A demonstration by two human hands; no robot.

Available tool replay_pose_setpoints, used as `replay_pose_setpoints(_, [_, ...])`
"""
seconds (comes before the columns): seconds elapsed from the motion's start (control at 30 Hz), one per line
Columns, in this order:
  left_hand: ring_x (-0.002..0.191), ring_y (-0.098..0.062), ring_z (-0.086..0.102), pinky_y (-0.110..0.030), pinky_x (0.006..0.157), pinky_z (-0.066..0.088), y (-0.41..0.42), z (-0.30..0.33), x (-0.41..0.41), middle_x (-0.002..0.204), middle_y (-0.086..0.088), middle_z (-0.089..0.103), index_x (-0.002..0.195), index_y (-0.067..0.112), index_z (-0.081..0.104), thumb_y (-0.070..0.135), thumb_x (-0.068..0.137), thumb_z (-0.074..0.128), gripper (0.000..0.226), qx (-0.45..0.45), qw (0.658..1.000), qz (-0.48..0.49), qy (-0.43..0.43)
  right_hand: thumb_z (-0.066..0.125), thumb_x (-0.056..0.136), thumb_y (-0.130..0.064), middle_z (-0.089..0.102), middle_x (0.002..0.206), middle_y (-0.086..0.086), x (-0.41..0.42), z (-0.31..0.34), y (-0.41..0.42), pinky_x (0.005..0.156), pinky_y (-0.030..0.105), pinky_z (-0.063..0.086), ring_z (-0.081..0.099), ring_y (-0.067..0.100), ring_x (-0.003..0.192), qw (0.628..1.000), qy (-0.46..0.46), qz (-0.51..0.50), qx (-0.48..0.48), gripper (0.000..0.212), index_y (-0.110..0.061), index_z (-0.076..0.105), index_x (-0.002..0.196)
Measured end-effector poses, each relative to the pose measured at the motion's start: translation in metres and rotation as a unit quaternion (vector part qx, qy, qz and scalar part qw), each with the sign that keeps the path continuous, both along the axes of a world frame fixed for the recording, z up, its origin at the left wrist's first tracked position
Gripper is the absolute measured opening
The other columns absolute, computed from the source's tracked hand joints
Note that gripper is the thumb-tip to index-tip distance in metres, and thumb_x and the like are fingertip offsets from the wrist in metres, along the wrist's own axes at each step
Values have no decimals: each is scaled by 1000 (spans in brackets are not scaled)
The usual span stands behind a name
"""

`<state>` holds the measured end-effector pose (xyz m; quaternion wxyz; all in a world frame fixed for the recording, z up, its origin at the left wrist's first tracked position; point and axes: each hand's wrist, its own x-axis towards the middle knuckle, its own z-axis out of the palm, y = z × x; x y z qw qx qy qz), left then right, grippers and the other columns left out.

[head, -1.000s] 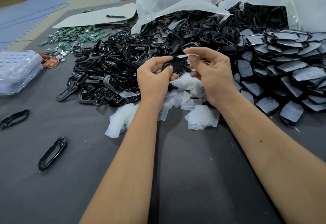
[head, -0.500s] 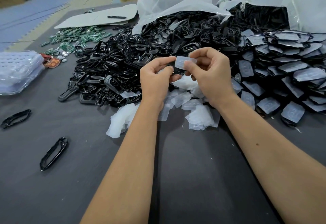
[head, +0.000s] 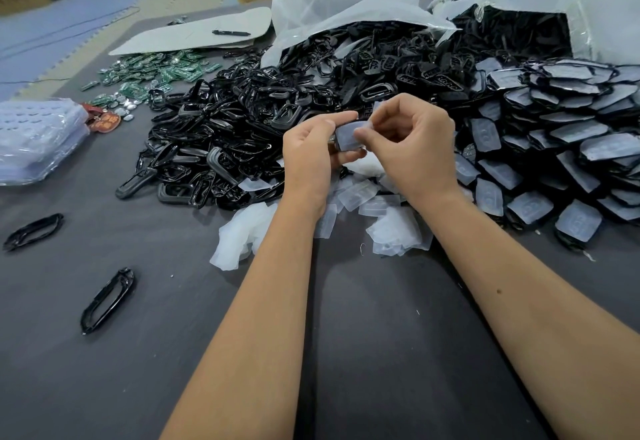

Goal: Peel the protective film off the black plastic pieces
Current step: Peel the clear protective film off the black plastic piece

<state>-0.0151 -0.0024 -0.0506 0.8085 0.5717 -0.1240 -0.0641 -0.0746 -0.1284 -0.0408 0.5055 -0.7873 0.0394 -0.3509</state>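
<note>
Pinching one black plastic piece (head: 334, 144) at its edge with my left hand (head: 311, 155), I hold it just above the heap while my right hand (head: 412, 148) grips the film (head: 348, 136) between thumb and forefinger. All my fingers are curled tight on these two things. The film looks thin, cloudy and limp, so it could tear if I yank sideways, leaving a scrap stuck to the glossy face. The piece looks hard and slick; too light a hold and it may slip into the pile of black frames (head: 221, 148). Peeled films (head: 377, 211) lie crumpled on the grey surface (head: 381, 353) below; film-covered pieces (head: 568, 148) wait at my right.
</note>
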Motion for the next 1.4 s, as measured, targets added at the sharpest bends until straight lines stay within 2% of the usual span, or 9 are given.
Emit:
replay_pose_setpoints(0.1, [74, -24, 72, -28, 61, 58, -1, -1, 0, 86, -16, 77, 95, -1, 79, 5, 92, 46, 34, -7, 1000, -3, -6, 86, 81, -13, 72, 75, -2, 0, 0, 1, 64, 23, 57, 70, 11, 66, 999, -4, -40, -33, 16, -8, 71, 79])
replay_pose_setpoints(0.37, [79, -27, 74, -30, 67, 58, -3, -7, 3, 90, -19, 76, 100, 2, 79, 1, 85, 60, 24, 6, 999, -6, -34, 87, 80, -18, 72, 71, -9, -1, 2, 0, 67, 27, 58, 69, 10, 66, 996, -4, -73, -50, 13, -11, 76, 77])
replay_pose_setpoints(0.57, [80, -34, 75, -27, 66, 56, -3, -8, 2, 97, -27, 75, 99, 7, 80, 2, 83, 65, 23, 18, 999, 10, -43, 88, 79, -16, 71, 72, -12, -1, 4, -2, 66, 18, 55, 68, 7, 66, 998, 10, -54, -43, 13, -11, 77, 77])
replay_pose_setpoints(0.77, [85, -42, 75, -27, 64, 55, -2, -8, 2, 95, -24, 76, 97, 10, 81, 0, 85, 65, 23, 28, 999, 15, -44, 88, 80, -14, 72, 73, -11, -1, 5, -4, 67, 19, 56, 67, 6, 66, 998, 20, -35, -42, 11, -10, 78, 79])
replay_pose_setpoints(0.97, [78, -34, 74, -28, 62, 53, -2, -8, 3, 92, -24, 76, 95, 11, 81, 0, 83, 64, 23, 30, 999, 9, -36, 88, 81, -17, 73, 73, -6, -1, 4, -4, 65, 18, 53, 67, 9, 67, 998, 30, -25, -55, 12, -9, 78, 80])
replay_pose_setpoints(1.13, [73, -24, 73, -27, 63, 55, -2, -9, 4, 85, -17, 77, 93, 11, 81, -1, 85, 64, 22, 30, 999, 11, -35, 81, 87, -20, 71, 71, -8, 0, 3, -2, 65, 13, 48, 62, 3, 62, 996, 25, -45, -76, 11, -11, 78, 81])
replay_pose_setpoints(1.3, [63, -20, 67, -27, 59, 52, -2, -10, 4, 79, -15, 76, 97, 4, 79, -3, 88, 64, 18, 37, 999, 0, -34, 82, 85, -19, 70, 69, -6, -1, 4, -1, 63, 16, 50, 63, 7, 63, 993, 19, -72, -86, 12, -11, 77, 79])
replay_pose_setpoints(1.4, [61, -21, 65, -25, 57, 51, -2, -10, 4, 79, -17, 75, 96, 5, 79, -3, 88, 64, 19, 38, 999, -3, -32, 84, 82, -20, 68, 67, -8, -1, 3, -2, 59, 12, 46, 62, 7, 60, 993, 18, -91, -71, 15, -12, 73, 77])
